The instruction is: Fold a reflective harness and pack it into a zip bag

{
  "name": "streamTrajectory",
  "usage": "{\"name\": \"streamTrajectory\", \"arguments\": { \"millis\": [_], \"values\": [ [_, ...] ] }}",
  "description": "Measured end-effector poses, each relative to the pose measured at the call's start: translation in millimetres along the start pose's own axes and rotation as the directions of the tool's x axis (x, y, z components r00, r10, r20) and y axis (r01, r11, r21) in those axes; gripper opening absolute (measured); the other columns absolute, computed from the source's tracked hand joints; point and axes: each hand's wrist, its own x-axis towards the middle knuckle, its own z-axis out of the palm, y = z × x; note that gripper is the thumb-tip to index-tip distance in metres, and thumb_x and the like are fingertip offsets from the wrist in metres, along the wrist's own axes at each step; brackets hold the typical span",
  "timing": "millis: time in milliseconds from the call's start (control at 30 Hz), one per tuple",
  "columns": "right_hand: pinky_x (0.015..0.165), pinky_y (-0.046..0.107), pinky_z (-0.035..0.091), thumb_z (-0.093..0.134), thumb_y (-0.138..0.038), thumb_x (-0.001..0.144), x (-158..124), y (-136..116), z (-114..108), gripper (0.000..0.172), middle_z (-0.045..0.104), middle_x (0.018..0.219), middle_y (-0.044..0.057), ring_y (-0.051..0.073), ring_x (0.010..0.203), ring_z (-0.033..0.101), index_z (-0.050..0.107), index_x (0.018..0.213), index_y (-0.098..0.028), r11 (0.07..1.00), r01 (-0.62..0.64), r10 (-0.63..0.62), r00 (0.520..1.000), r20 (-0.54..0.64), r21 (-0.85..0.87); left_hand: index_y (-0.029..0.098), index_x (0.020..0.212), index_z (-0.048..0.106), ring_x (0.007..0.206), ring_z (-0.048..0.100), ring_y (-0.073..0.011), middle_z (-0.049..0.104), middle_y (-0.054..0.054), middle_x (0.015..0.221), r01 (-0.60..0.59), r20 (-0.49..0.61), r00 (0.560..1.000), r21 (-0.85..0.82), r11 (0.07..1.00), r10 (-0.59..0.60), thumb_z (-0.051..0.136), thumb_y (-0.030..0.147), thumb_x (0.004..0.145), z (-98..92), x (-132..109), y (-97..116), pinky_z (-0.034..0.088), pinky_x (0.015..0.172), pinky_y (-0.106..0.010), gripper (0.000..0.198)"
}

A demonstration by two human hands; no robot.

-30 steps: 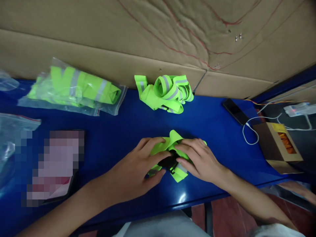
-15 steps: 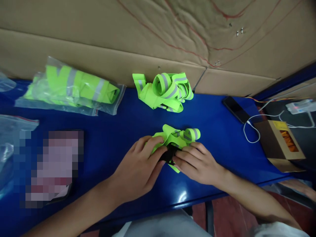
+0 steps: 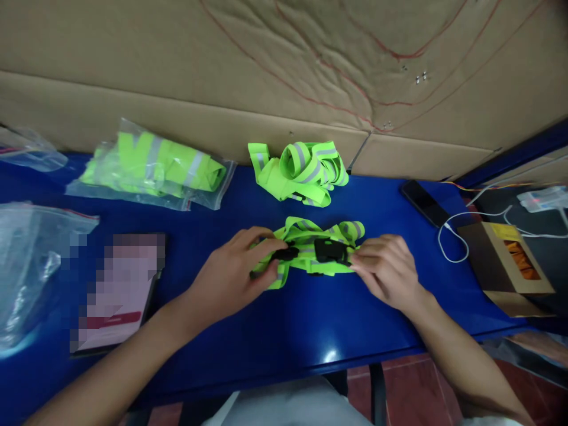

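In front of me a bundle of neon yellow-green reflective straps (image 3: 306, 229) lies on the blue table. My left hand (image 3: 242, 266) pinches one black half of a plastic buckle (image 3: 284, 254) at the bundle's left side. The other, wider black buckle half (image 3: 331, 251) is at the right, and my right hand (image 3: 386, 266) has closed its fingers on it or on the strap at its right end. A gap shows between the two halves. Behind the bundle, close to the cardboard wall, sits a second heap of similar reflective straps (image 3: 306, 168).
Bagged reflective straps (image 3: 168, 163) lie at the back left. A clear zip bag (image 3: 31, 266) and a blurred-out, tablet-like device (image 3: 119, 284) are to the left. To the right are a phone (image 3: 425, 203) on a white cable and an open cardboard box (image 3: 497, 254).
The hands have moved apart, and the black buckle that was together between them is now in two separate halves. The view has shifted slightly.
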Motion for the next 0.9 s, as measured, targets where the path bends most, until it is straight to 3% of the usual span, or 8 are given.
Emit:
{"name": "streamTrajectory", "arguments": {
  "millis": [133,333,433,533,600,733,833,900],
  "values": [
    [0.077,0.039,0.055,0.066,-0.020,0.094,-4.0,7.8,-1.3,0.019,0.070,0.096,0.006,0.023,0.087,0.069,0.062,0.112,-0.025,0.948,-0.284,0.310,0.925,-0.219,0.142,0.024,0.119,0.068,0.112,0.064,-0.0255,0.064,-0.009,0.124,0.045,-0.133,0.990,0.032,0.998,-0.040,0.051,0.026,0.101,-5.2,0.7,-1.7,0.052,0.098,-0.046,0.025],
    [0.076,0.038,0.055,0.056,-0.033,0.098,-16.0,39.5,-4.3,0.011,0.062,0.098,0.007,0.024,0.090,0.064,0.057,0.105,-0.023,0.789,-0.548,0.605,0.617,-0.503,0.278,0.025,0.111,0.072,0.139,0.048,-0.0282,0.050,-0.005,0.144,0.176,-0.353,0.904,-0.207,0.962,-0.241,0.061,0.030,0.099,-21.6,-1.4,8.4,0.045,0.115,-0.048,0.017],
    [0.072,0.038,0.054,0.056,-0.028,0.094,-22.2,76.2,-17.3,0.007,0.056,0.089,0.005,0.022,0.081,0.061,0.056,0.100,-0.024,0.756,-0.496,0.646,0.460,-0.609,0.428,0.030,0.105,0.071,0.133,0.053,-0.0242,0.060,0.003,0.130,0.250,-0.366,0.797,-0.526,0.813,-0.481,0.064,0.035,0.096,-31.3,1.5,6.9,0.046,0.114,-0.047,0.012],
    [0.077,0.044,0.056,0.052,-0.027,0.092,-30.3,116.0,-35.1,0.003,0.055,0.088,0.006,0.025,0.083,0.063,0.053,0.094,-0.025,0.753,-0.384,0.656,0.369,-0.659,0.535,0.028,0.093,0.068,0.096,0.065,-0.0195,0.067,0.000,0.103,0.230,-0.304,0.649,-0.795,0.561,-0.698,0.074,0.038,0.087,-38.7,10.0,-0.9,0.058,0.077,-0.038,0.013],
    [0.084,0.050,0.056,0.049,-0.031,0.093,-38.3,139.2,-45.5,0.007,0.057,0.091,0.008,0.029,0.093,0.065,0.053,0.096,-0.026,0.754,-0.421,0.649,0.362,-0.669,0.504,0.025,0.085,0.064,0.066,0.054,-0.0126,0.060,0.001,0.080,0.181,-0.310,0.627,-0.835,0.520,-0.715,0.076,0.040,0.084,-42.6,16.4,-9.5,0.046,0.055,-0.030,0.019],
    [0.086,0.057,0.055,0.046,-0.042,0.096,-52.0,162.9,-52.4,0.019,0.058,0.100,0.008,0.034,0.104,0.064,0.055,0.102,-0.027,0.782,-0.502,0.582,0.374,-0.722,0.370,0.022,0.081,0.066,0.050,0.037,-0.0071,0.050,0.006,0.060,0.132,-0.359,0.706,-0.781,0.611,-0.611,0.077,0.035,0.085,-42.3,19.1,-22.6,0.034,0.051,-0.027,0.018],
    [0.083,0.053,0.056,0.052,-0.048,0.098,-48.5,150.6,-44.3,0.028,0.061,0.102,0.009,0.030,0.097,0.064,0.057,0.112,-0.024,0.762,-0.598,0.592,0.486,-0.643,0.250,0.021,0.095,0.073,0.070,0.061,-0.0132,0.069,0.001,0.079,0.194,-0.289,0.835,-0.641,0.742,-0.469,0.076,0.031,0.088,-27.8,10.0,-14.6,0.048,0.066,-0.029,0.012],
    [0.091,0.053,0.054,0.065,-0.044,0.092,-38.1,128.6,-36.3,0.036,0.064,0.111,0.012,0.030,0.103,0.063,0.060,0.119,-0.021,0.756,-0.643,0.593,0.593,-0.545,0.123,0.024,0.118,0.070,0.103,0.068,-0.0212,0.072,-0.006,0.116,0.112,-0.203,0.958,-0.384,0.917,-0.202,0.070,0.031,0.093,-12.0,2.3,-1.6,0.054,0.088,-0.036,0.026]
  ]
}}
